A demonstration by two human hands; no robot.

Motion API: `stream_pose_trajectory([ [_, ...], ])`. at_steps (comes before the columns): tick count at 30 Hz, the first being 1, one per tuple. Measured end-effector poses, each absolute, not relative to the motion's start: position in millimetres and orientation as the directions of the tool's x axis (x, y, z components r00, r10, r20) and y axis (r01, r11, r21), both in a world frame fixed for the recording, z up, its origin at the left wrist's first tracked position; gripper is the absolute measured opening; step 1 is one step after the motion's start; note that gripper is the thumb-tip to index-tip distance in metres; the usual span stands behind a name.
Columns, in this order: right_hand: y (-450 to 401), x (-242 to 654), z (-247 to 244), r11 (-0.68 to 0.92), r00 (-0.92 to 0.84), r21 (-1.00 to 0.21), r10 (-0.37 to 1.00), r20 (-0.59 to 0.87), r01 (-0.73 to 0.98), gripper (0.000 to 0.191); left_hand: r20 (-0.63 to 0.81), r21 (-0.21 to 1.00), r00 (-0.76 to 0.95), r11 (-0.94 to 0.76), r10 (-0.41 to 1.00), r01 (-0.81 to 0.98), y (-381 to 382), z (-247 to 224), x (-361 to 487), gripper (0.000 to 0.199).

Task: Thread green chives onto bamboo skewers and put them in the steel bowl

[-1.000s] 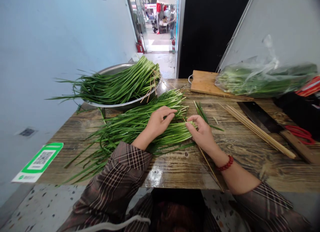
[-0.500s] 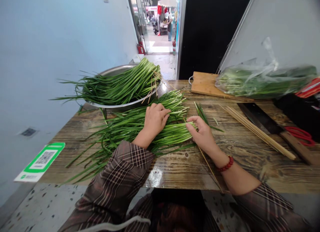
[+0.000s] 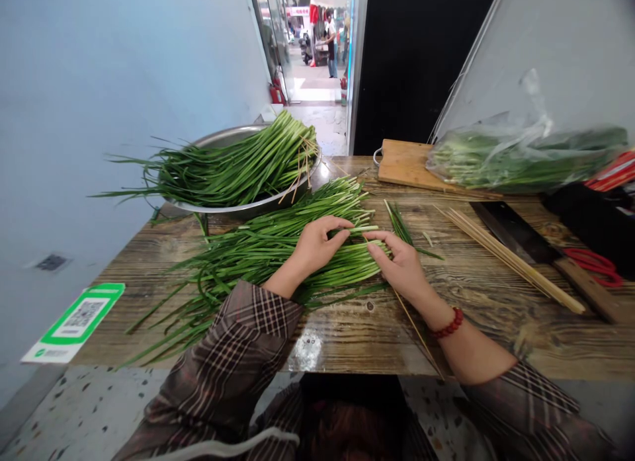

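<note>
Long green chives [image 3: 268, 249] lie in a loose pile across the wooden table, pale ends toward the right. My left hand [image 3: 322, 244] pinches a few stalks near their pale ends, above the pile. Close beside it, my right hand [image 3: 399, 259] has thumb and fingers closed round a thin bamboo skewer [image 3: 414, 329] at the pale ends. The skewer slants down toward the table's front edge, and its upper tip is among the stalks. More chives [image 3: 243, 163] with skewers at their ends fill a metal basin [image 3: 238, 211] behind the pile.
On the right of the table [image 3: 476, 342] lie a bundle of skewers [image 3: 510, 259], a cleaver [image 3: 516, 233], red-handled scissors [image 3: 595, 266] and a black cloth item. Behind are a cutting board [image 3: 407, 163] and bagged chives [image 3: 530, 160]. A few loose stalks [image 3: 401, 226] lie beyond my right hand.
My left hand has moved right and slightly down, closer to my right hand, and now pinches stalk ends. My right hand has barely moved. The view has shifted slightly.
</note>
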State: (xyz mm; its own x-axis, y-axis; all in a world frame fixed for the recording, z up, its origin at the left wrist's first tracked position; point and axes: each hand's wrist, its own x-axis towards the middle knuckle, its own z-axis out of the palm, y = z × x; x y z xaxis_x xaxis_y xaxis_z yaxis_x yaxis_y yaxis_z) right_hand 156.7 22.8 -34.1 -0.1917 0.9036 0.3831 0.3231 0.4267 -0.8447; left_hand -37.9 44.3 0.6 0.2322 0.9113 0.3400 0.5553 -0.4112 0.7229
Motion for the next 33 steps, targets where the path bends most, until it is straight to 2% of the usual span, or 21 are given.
stream_pose_trajectory([
  [12,21.3,156.0,-32.8,0.441,-0.184,-0.847,0.897,0.403,0.296,0.027,0.295,0.806,0.224,-0.368,0.929,0.464,42.3,0.0,-35.3,0.021],
  [33,20.2,151.1,-38.5,0.436,-0.093,-0.848,0.898,0.429,0.300,0.026,0.279,0.818,0.236,-0.359,0.931,0.450,39.5,-3.1,-32.5,0.019],
])
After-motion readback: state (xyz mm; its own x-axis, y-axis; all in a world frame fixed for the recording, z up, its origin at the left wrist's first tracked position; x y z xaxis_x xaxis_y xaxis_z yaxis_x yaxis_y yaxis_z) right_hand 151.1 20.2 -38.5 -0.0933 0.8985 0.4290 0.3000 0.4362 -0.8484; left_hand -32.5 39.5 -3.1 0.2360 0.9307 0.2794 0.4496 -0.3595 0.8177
